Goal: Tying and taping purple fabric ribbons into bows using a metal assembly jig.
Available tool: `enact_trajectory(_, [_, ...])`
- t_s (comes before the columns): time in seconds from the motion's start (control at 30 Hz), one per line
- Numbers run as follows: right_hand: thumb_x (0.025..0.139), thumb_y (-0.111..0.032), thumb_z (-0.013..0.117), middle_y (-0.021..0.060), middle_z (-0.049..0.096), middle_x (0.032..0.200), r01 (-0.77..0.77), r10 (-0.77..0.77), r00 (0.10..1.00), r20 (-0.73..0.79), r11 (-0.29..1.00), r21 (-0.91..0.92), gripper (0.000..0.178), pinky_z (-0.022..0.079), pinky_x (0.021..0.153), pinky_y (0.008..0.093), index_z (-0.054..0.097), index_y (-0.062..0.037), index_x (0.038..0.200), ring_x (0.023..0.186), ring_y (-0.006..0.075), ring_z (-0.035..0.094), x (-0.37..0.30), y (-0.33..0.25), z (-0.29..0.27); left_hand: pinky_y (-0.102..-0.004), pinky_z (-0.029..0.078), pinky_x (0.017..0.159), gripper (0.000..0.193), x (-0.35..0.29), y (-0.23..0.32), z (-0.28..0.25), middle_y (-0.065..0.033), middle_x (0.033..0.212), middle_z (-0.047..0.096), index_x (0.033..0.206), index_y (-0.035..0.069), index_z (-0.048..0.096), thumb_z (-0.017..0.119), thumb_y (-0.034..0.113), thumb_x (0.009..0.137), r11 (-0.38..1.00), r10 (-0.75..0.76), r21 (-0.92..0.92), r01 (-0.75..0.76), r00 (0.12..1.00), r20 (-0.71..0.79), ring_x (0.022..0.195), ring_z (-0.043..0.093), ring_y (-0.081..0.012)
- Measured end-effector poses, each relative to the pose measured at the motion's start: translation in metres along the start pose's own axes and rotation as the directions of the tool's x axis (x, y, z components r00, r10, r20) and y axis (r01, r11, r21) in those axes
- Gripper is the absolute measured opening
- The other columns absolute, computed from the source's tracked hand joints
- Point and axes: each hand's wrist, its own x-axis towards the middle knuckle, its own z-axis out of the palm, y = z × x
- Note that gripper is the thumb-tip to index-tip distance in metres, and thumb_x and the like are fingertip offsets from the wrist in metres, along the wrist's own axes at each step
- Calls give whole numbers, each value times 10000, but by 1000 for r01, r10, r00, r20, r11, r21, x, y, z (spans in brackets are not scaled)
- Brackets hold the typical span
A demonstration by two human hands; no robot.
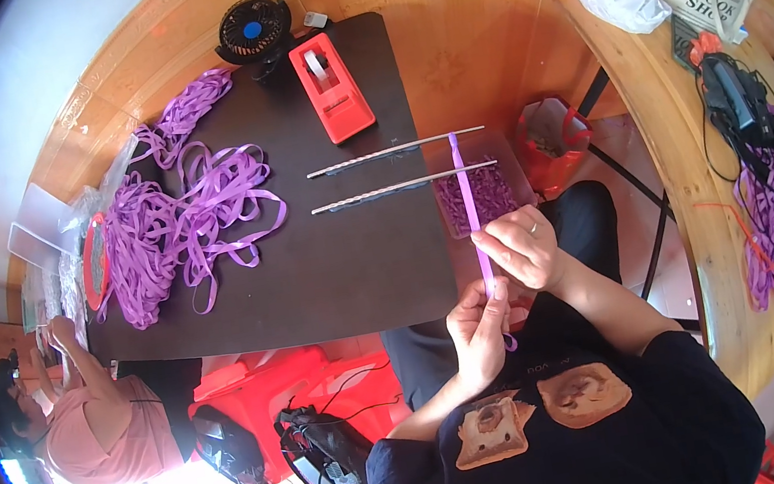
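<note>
A narrow purple ribbon [470, 203] runs from the far one of two thin metal rods [393, 152], across the near metal rod [389, 189], down to my hands. My right hand [522, 249] pinches it partway along, with a ring on one finger. Just below and to the left, my left hand [481, 334] grips the ribbon lower down, and a short curled end shows beneath the fingers. Both rods lie on the dark table [351, 268] and stick out past its right edge. Below their ends sits a clear plastic bin [508, 162] with small purple pieces [481, 195].
Loose purple ribbon [145, 250] is heaped on the table's left side. A red tape dispenser [332, 88] and a black fan [254, 28] stand at the back. On the right are a red bag [556, 144] and a wooden table [708, 221]. Another person [113, 427] sits at left.
</note>
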Motion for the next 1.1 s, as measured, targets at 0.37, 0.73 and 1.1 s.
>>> enact_trajectory(0.37, [650, -113, 679, 76, 623, 976, 117, -120, 993, -8, 982, -147, 241, 416, 608, 288, 695, -47, 882, 797, 190, 604, 0, -6, -1, -154, 305, 476, 191, -3, -11, -10, 53, 691, 497, 940, 11, 607, 489, 151, 991, 987, 125, 102, -122, 992, -30, 540, 375, -1])
enact_trajectory(0.73, [640, -80, 734, 89, 648, 962, 106, -108, 993, -52, 994, -35, 232, 413, 630, 298, 641, -38, 848, 784, 200, 640, 19, -8, -13, -256, 472, 604, 344, 3, -32, -28, -72, 748, 613, 1015, -5, 606, 431, 291, 1007, 962, -63, -266, 54, 998, -28, 626, 569, -146])
enact_trajectory(1.1, [749, 139, 560, 119, 617, 756, -319, 312, 944, 110, 773, 549, 128, 466, 563, 268, 605, 48, 826, 658, 194, 612, 125, 72, -12, -222, 435, 620, 248, 54, -41, -11, -22, 872, 618, 1130, 14, 602, 506, 184, 977, 993, -109, 36, 114, 986, -123, 657, 539, -90])
